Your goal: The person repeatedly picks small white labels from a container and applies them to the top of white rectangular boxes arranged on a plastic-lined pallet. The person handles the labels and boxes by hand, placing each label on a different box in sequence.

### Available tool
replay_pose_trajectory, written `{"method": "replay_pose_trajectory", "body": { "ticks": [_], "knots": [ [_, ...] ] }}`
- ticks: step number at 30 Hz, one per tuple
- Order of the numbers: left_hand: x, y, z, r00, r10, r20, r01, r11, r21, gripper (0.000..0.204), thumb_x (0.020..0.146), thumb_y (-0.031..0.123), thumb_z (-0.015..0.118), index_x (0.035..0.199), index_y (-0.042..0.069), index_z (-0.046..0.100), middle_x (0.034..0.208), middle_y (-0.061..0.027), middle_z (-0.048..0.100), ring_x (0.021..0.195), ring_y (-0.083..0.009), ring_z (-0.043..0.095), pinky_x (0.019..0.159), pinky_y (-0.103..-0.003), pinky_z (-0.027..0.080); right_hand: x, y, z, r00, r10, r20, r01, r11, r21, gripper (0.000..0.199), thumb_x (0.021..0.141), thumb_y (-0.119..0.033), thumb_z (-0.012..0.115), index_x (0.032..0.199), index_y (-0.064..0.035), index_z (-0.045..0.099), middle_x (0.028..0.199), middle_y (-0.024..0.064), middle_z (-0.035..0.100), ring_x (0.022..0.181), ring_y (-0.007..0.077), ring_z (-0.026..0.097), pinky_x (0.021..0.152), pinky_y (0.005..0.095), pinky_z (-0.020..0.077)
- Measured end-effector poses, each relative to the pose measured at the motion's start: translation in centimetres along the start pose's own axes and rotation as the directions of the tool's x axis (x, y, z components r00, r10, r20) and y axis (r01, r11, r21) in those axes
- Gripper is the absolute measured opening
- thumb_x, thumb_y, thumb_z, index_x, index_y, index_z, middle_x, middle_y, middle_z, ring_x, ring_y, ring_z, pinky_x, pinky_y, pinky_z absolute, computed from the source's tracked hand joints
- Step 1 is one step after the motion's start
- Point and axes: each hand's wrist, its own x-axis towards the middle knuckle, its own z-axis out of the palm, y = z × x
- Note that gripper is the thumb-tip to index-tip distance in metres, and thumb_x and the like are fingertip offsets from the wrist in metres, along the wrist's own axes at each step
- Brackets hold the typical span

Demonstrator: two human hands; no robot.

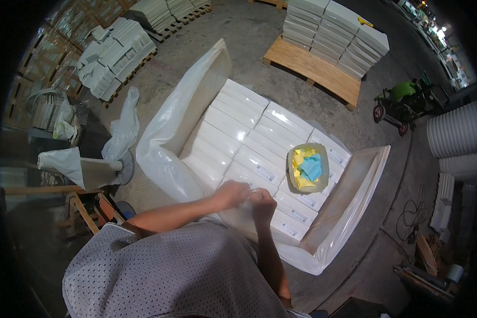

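Background: wooden pallet (pixel 323 71) stacked with white boxes (pixel 336 29), green wheeled cart (pixel 405 100), stack of white buckets (pixel 456 130) at right.

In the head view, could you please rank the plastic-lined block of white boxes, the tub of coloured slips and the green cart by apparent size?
1. Block of white boxes.
2. Green cart.
3. Tub of coloured slips.
The last two look close, and the cart stands farther off, so their order is unsure.

both hands, left hand (pixel 232 194) and right hand (pixel 262 201), pinch clear plastic sheeting (pixel 238 217) over flat white rectangular boxes (pixel 249 143) beside a clear bag of yellow and blue slips (pixel 307 167).
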Motion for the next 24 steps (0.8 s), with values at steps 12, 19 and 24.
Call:
{"method": "replay_pose_trajectory", "body": {
  "ticks": [12, 19, 24],
  "knots": [
    [2.0, -2.0, -1.3, 1.000, 0.003, 0.003, -0.002, 0.948, -0.317, 0.027, 0.097, 0.017, 0.049, 0.102, -0.007, 0.061, 0.075, -0.0129, 0.067, 0.060, -0.0189, 0.065, 0.057, -0.029, 0.055, 0.7, -1.1, -1.7, 0.990, 0.139, 0.004, -0.135, 0.955, 0.263, 0.019, 0.084, -0.015, 0.060, 0.095, -0.0021, 0.067, 0.081, 0.0095, 0.068, 0.074, 0.0187, 0.064, 0.072, 0.0301, 0.0498],
    [1.7, -0.3, -1.1, 0.993, 0.082, -0.083, -0.090, 0.991, -0.102, 0.028, 0.096, 0.021, 0.051, 0.099, -0.004, 0.063, 0.078, -0.0127, 0.068, 0.069, -0.0192, 0.063, 0.066, -0.032, 0.050, 1.0, -3.0, -2.0, 0.996, 0.041, -0.084, -0.026, 0.986, 0.165, 0.016, 0.085, -0.013, 0.063, 0.093, 0.0003, 0.066, 0.080, 0.0088, 0.066, 0.077, 0.0171, 0.063, 0.074, 0.0286, 0.0495],
    [0.9, 1.0, -0.4, 0.994, 0.077, -0.080, -0.077, 0.997, -0.002, 0.034, 0.095, 0.030, 0.051, 0.098, 0.000, 0.065, 0.081, -0.0131, 0.067, 0.075, -0.0217, 0.061, 0.071, -0.036, 0.048, 1.0, -2.4, -2.7, 0.980, 0.198, -0.011, -0.173, 0.879, 0.444, 0.013, 0.085, -0.009, 0.062, 0.091, 0.0013, 0.065, 0.084, 0.0106, 0.066, 0.079, 0.0171, 0.062, 0.070, 0.0286, 0.0497]
  ]
}}
